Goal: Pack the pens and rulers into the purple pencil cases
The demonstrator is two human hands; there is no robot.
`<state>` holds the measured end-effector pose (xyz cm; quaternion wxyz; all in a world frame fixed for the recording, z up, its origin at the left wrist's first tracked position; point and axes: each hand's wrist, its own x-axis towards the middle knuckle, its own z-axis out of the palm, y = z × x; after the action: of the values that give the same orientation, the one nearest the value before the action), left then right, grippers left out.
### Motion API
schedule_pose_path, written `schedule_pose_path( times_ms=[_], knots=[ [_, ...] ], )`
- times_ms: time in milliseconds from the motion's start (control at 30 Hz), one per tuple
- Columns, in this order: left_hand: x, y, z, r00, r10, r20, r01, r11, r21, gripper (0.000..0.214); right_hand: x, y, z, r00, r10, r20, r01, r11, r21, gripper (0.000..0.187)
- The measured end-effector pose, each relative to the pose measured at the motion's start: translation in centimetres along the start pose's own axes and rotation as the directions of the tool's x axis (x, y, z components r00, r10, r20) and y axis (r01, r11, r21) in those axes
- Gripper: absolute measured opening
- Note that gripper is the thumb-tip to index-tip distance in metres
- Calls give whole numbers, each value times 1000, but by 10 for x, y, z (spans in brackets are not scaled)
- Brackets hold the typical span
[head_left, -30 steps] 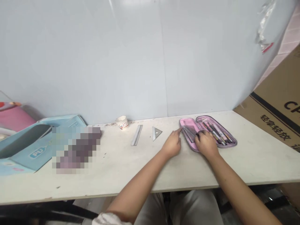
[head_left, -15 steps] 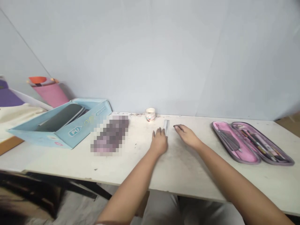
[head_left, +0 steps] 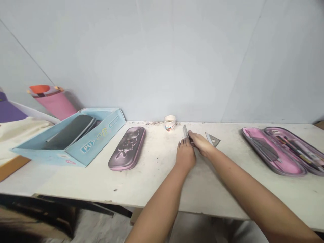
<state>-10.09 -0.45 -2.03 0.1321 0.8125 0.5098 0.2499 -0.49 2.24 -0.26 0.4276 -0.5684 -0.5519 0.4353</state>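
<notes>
— Metal ruler (head_left: 185, 132): where is it located?
— It is found tilted between both hands, near the far edge of the white tabletop (head_left: 141, 179).
— And the state of the hands?
— The right hand (head_left: 201, 143) is extended, and it is pressed against the ruler's lower end. The left hand (head_left: 186, 156) is curled and is lowered just beside the ruler. Whether a pinch is being made cannot be told.
— Surroundings?
— A metal set square (head_left: 212, 139) is seen just beyond the right hand. A small paper cup (head_left: 169, 123) is placed by the wall (head_left: 202, 67). A closed purple pencil case (head_left: 127, 148) lies to the left, beside a blue cardboard box (head_left: 107, 136). An open pink pencil case (head_left: 273, 152) lies to the right.
</notes>
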Motion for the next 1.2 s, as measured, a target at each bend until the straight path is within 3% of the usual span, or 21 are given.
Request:
schedule_pose_path(
  times_ms=[133, 233, 367, 467, 533, 600, 733, 800, 900, 1000, 1100, 1200],
  knots=[
    [0, 6, -11, 1000, 11, -28, -20, 939, -343, 57, -15, -6, -8, 993, -101, -57, 97, 993, -69, 45],
    [-4, 22, -13, 988, 152, -32, -149, 862, -484, 66, -33, -11, -33, 969, -232, -89, 210, 956, -205, 48],
    [-3, 67, -4, 955, 295, -18, -264, 824, -501, 67, -63, -7, -84, 921, -365, -138, 280, 865, -417, 46],
    [3, 113, 10, 923, 386, -4, -331, 786, -523, 65, -85, 7, -126, 856, -476, -203, 298, 774, -558, 45],
    [7, 141, 23, 887, 461, 8, -387, 753, -532, 64, -98, 19, -154, 822, -517, -241, 263, 719, -644, 44],
    [11, 164, 39, 853, 521, 36, -430, 739, -518, 64, -110, 33, -182, 815, -507, -279, 175, 675, -717, 44],
    [16, 187, 73, 844, 512, 159, -411, 808, -422, 67, -128, 60, -224, 851, -407, -331, -45, 573, -819, 43],
    [16, 190, 82, 850, 493, 186, -399, 832, -385, 60, -132, 69, -236, 880, -363, -304, -91, 500, -861, 42],
    [16, 184, 80, 870, 466, 160, -374, 836, -401, 43, -130, 72, -239, 909, -352, -224, -62, 416, -907, 39],
    [21, 166, 65, 930, 350, 113, -269, 857, -440, 34, -119, 60, -228, 907, -385, -169, 6, 412, -911, 38],
    [31, 138, 50, 995, 98, 24, -70, 847, -526, 29, -101, 42, -201, 923, -377, -80, 99, 431, -897, 40],
    [45, 112, 39, 983, -184, 8, 140, 718, -682, 29, -80, 29, -165, 950, -313, 6, 151, 440, -885, 44]
  ],
)
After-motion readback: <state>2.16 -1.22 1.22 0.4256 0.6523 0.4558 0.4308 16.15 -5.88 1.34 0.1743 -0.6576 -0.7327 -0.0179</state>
